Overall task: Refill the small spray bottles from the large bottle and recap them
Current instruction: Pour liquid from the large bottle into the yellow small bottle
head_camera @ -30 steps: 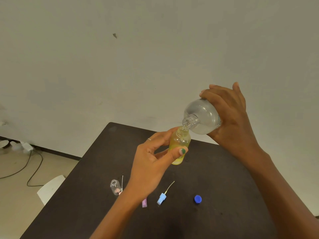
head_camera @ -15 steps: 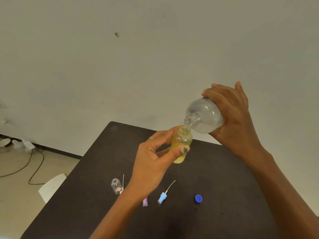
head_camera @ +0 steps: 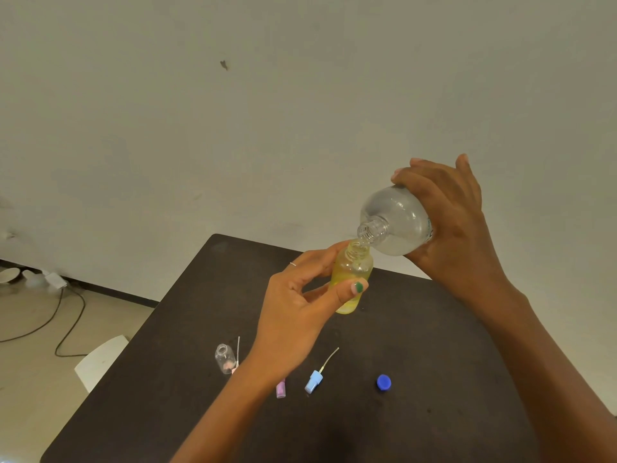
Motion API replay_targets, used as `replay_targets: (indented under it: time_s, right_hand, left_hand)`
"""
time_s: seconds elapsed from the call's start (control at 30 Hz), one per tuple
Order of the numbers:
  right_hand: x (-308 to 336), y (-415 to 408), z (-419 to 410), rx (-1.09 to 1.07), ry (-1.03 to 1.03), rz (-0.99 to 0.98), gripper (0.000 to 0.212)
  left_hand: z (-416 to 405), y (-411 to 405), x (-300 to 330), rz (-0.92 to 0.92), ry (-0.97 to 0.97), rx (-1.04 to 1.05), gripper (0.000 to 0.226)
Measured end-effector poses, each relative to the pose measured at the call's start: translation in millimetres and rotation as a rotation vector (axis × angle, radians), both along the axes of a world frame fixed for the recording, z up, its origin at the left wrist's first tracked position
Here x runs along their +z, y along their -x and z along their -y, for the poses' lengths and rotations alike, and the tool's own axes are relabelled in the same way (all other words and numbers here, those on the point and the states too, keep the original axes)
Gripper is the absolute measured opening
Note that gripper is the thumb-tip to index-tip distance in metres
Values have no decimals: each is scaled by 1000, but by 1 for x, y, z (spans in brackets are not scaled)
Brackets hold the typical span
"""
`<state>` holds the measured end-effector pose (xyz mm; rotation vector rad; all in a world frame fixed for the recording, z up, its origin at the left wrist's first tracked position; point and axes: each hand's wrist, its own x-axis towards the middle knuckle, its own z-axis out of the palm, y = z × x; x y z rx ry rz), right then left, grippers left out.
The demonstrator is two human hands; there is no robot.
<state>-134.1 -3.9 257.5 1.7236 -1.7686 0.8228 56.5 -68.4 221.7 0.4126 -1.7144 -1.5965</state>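
Head: yellow bottle [head_camera: 351,274] pinched between left hand [head_camera: 293,315] fingers [head_camera: 347,290].

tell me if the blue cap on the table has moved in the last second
No. The blue cap lies in the same spot on the dark table, right of the light blue sprayer head, untouched.

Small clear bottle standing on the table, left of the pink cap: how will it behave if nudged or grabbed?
The small clear bottle looks nearly empty, so probably light. Upright and narrow, it likely tips easily. Once down, its round body may roll on the table.
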Motion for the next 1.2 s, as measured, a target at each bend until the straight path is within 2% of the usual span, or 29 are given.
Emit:
replay_targets:
  time_s: [1.2]
  right_hand:
    - [3,-3,0,1,11,3,56]
  left_hand:
    - [0,0,1,-7,8,1,33]
